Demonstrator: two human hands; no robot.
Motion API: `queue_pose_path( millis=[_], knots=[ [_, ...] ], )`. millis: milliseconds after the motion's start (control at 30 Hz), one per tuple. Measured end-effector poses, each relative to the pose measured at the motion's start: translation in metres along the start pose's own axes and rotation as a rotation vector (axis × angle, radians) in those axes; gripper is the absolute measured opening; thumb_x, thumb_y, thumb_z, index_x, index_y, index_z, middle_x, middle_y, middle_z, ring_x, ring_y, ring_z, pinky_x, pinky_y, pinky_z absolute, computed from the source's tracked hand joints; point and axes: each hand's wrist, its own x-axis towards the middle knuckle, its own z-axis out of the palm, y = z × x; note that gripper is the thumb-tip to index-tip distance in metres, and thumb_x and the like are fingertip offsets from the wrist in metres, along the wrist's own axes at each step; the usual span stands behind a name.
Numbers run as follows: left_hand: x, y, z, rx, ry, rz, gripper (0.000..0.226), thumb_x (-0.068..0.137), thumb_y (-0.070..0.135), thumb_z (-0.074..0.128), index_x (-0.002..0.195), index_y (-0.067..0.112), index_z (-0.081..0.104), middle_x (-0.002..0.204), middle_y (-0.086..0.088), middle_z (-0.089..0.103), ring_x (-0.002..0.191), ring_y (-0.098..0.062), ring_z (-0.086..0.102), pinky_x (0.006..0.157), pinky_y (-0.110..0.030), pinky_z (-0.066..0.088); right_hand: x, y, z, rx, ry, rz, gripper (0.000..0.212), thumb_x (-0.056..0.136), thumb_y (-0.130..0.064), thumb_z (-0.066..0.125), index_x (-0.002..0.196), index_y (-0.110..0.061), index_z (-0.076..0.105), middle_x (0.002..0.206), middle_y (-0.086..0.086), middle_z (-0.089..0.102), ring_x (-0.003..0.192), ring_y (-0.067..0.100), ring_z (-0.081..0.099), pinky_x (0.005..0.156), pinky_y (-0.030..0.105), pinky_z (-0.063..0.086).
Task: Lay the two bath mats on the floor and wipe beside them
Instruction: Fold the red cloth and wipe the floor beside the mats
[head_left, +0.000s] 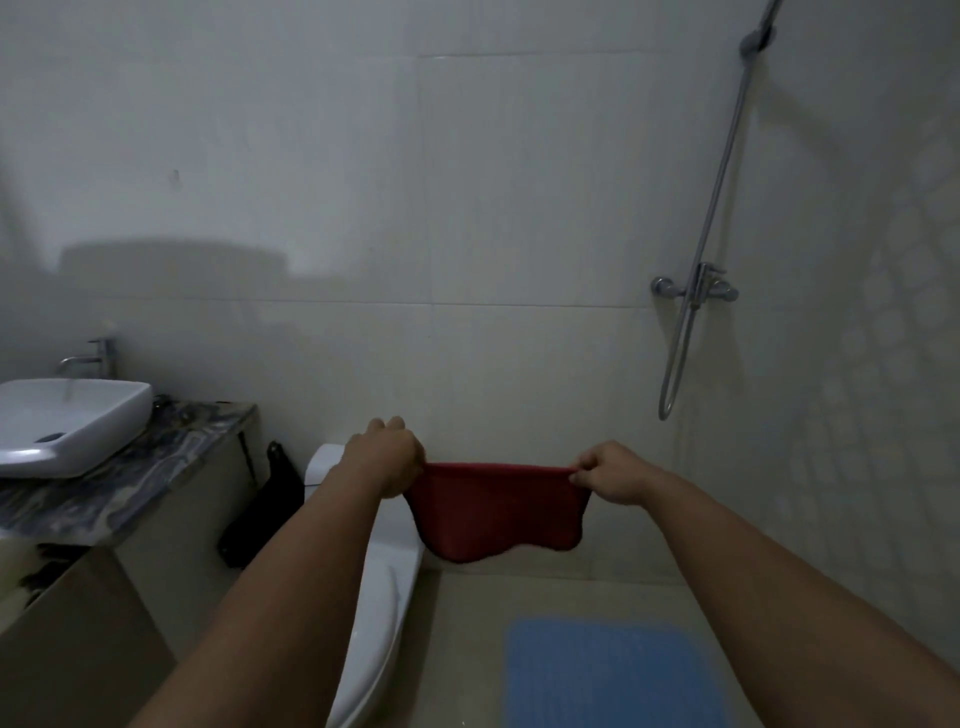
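Note:
A dark red bath mat (496, 512) hangs in the air in front of me, stretched by its top edge between both hands. My left hand (387, 457) grips its left corner and my right hand (615, 475) pinches its right corner. Its lower edge sags above the floor near the back wall. A blue bath mat (613, 675) lies flat on the beige floor below, to the right of the toilet.
A white toilet (379, 597) stands under my left arm. On the left a white basin (67, 421) with a tap sits on a marbled counter (130, 483). A shower mixer (696, 288) and hose hang on the right wall. A black object (260, 509) leans beside the cabinet.

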Motion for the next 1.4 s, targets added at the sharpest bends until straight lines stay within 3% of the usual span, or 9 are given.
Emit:
queue_pose_path(
  millis=[133, 300, 433, 567, 733, 900, 1100, 1233, 1400],
  knots=[
    [0.004, -0.006, 0.003, -0.094, 0.125, -0.058, 0.026, 0.091, 0.016, 0.055, 0.095, 0.026, 0.079, 0.094, -0.004, 0.074, 0.081, -0.026, 0.069, 0.070, -0.032, 0.055, -0.004, -0.010, 0.001, -0.072, 0.021, -0.085, 0.017, 0.096, -0.005, 0.059, 0.095, -0.011, 0.076, 0.086, 0.006, 0.069, 0.082, 0.017, 0.062, 0.067, 0.023, 0.047],
    [0.008, -0.010, 0.011, -0.540, 0.234, -0.266, 0.028, 0.085, 0.008, 0.058, 0.092, 0.021, 0.082, 0.078, -0.004, 0.077, 0.073, -0.025, 0.073, 0.074, -0.039, 0.064, -0.006, -0.020, 0.006, 0.106, 0.116, -0.174, 0.031, 0.092, 0.006, 0.055, 0.096, -0.015, 0.077, 0.088, 0.012, 0.076, 0.082, 0.025, 0.071, 0.077, 0.036, 0.059],
    [0.004, -0.005, 0.008, -0.714, 0.435, -0.415, 0.021, 0.083, 0.022, 0.059, 0.075, 0.015, 0.077, 0.070, -0.005, 0.073, 0.069, -0.027, 0.070, 0.073, -0.038, 0.060, -0.015, -0.035, 0.004, 0.253, 0.125, -0.165, 0.027, 0.093, 0.010, 0.054, 0.099, -0.006, 0.075, 0.078, 0.007, 0.069, 0.068, 0.011, 0.061, 0.059, 0.015, 0.048],
    [0.008, 0.007, -0.009, -1.001, 0.522, -0.427, 0.012, 0.082, 0.030, 0.071, 0.084, 0.019, 0.071, 0.085, -0.003, 0.073, 0.085, -0.025, 0.069, 0.083, -0.041, 0.059, -0.020, -0.055, -0.004, 0.391, -0.091, -0.100, 0.024, 0.095, -0.003, 0.056, 0.092, -0.017, 0.075, 0.088, 0.004, 0.072, 0.086, 0.016, 0.066, 0.079, 0.034, 0.050],
    [0.027, 0.038, -0.041, -1.211, 0.275, -0.091, 0.052, 0.081, -0.002, 0.074, 0.125, 0.016, 0.053, 0.095, -0.015, 0.072, 0.079, -0.026, 0.071, 0.066, -0.036, 0.060, -0.008, -0.081, -0.014, 0.514, -0.079, -0.231, 0.023, 0.093, -0.003, 0.063, 0.102, -0.020, 0.076, 0.091, 0.002, 0.073, 0.092, 0.017, 0.069, 0.090, 0.041, 0.055],
    [0.033, 0.085, -0.062, -1.118, -0.036, 0.053, 0.024, 0.087, 0.005, 0.075, 0.110, 0.005, 0.068, 0.092, -0.013, 0.072, 0.077, -0.019, 0.066, 0.065, -0.026, 0.056, 0.009, -0.065, -0.022, 0.612, 0.049, -0.168, 0.039, 0.087, -0.009, 0.076, 0.124, -0.015, 0.065, 0.076, -0.001, 0.065, 0.085, 0.018, 0.068, 0.085, 0.042, 0.057],
    [0.057, 0.125, -0.042, -1.104, 0.101, 0.121, 0.011, 0.090, 0.003, 0.070, 0.095, 0.008, 0.062, 0.100, -0.013, 0.074, 0.091, -0.029, 0.071, 0.081, -0.037, 0.058, 0.022, -0.020, -0.045, 0.561, 0.144, -0.136, 0.006, 0.089, -0.015, 0.074, 0.090, -0.009, 0.072, 0.082, 0.002, 0.068, 0.075, 0.008, 0.061, 0.066, 0.015, 0.048],
    [0.068, 0.154, -0.010, -0.940, 0.109, 0.157, 0.015, 0.086, 0.027, 0.079, 0.096, 0.018, 0.073, 0.108, 0.003, 0.074, 0.105, -0.013, 0.067, 0.087, -0.033, 0.056, 0.044, 0.016, -0.070, 0.627, 0.025, -0.064, 0.007, 0.092, -0.021, 0.069, 0.094, -0.014, 0.069, 0.091, 0.004, 0.069, 0.090, 0.019, 0.065, 0.082, 0.036, 0.049],
    [0.087, 0.186, 0.032, -0.915, -0.001, 0.054, 0.032, 0.073, 0.046, 0.089, 0.089, 0.020, 0.077, 0.093, 0.008, 0.077, 0.092, -0.006, 0.072, 0.084, -0.029, 0.057, 0.075, 0.062, -0.090, 0.680, -0.035, 0.025, 0.010, 0.098, -0.025, 0.061, 0.090, -0.019, 0.060, 0.081, 0.000, 0.064, 0.077, 0.019, 0.062, 0.072, 0.032, 0.048]
  ],
)
